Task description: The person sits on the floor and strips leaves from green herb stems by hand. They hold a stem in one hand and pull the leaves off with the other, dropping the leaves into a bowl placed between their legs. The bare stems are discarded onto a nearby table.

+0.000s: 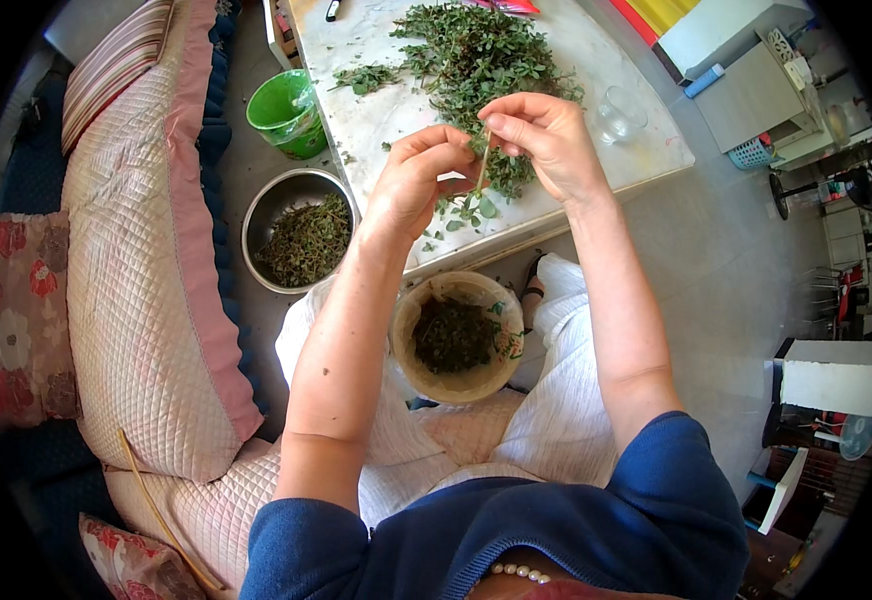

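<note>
Over the near edge of a white marble-look table (620, 169), my right hand (545, 142) pinches the upper end of a thin green plant stem (484, 166), with small rounded leaves hanging at its lower end. My left hand (428, 172) is close beside the stem, its fingers curled around the leafy part; whether it grips it is hard to tell. Behind both hands lies a large heap of leafy green stems (481, 60), with a small bunch (367, 78) to its left. Between my knees stands a lined bin (511, 360) holding dark plant scraps (452, 335).
On the floor at left are a steel bowl (252, 259) of plant stems and a green bucket (269, 105) with a clear plastic liner. A clear glass (620, 115) stands on the table at right, and a black-handled tool (332, 10) lies at its far left. A quilted sofa (136, 300) borders the left.
</note>
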A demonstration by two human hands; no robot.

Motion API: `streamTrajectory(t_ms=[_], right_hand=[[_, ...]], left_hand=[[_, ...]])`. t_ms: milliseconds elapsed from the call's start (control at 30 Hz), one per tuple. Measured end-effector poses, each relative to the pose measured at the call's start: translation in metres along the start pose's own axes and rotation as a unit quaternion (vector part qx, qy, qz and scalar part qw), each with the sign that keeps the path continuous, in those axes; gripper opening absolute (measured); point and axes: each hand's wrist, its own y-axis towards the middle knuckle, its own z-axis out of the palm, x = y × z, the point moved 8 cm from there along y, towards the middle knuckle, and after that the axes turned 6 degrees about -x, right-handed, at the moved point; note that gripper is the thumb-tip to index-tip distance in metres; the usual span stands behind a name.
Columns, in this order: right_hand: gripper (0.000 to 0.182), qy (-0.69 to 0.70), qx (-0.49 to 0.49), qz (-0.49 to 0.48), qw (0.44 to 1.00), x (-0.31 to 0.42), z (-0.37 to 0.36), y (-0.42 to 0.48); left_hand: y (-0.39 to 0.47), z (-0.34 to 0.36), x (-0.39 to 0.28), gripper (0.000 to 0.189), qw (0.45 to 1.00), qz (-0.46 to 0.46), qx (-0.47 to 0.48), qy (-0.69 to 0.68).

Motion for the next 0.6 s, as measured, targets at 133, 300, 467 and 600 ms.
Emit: streamTrajectory(t_ms=[133, 300, 467, 600], right_hand=[[0.011, -0.006, 0.010, -0.018, 1.000, 0.004, 0.005, -0.002], [0.010, 0.005, -0.018, -0.051, 0.999, 0.014, -0.006, 0.000], [0.012, 0.080, -0.030, -0.048, 0.995, 0.029, -0.030, 0.001], [0.014, 0.145, -0.011, -0.022, 0.989, 0.025, -0.037, 0.002]], left_hand=[[-0.001, 0.002, -0.004, 0.010, 0.999, 0.014, -0.001, 0.042], [-0.007, -0.007, -0.007, 0.012, 0.987, 0.004, -0.042, 0.155], [-0.037, 0.002, 0.014, 0.015, 0.965, -0.070, 0.077, 0.243], [-0.064, 0.024, 0.023, 0.024, 0.924, -0.069, 0.240, 0.290]])
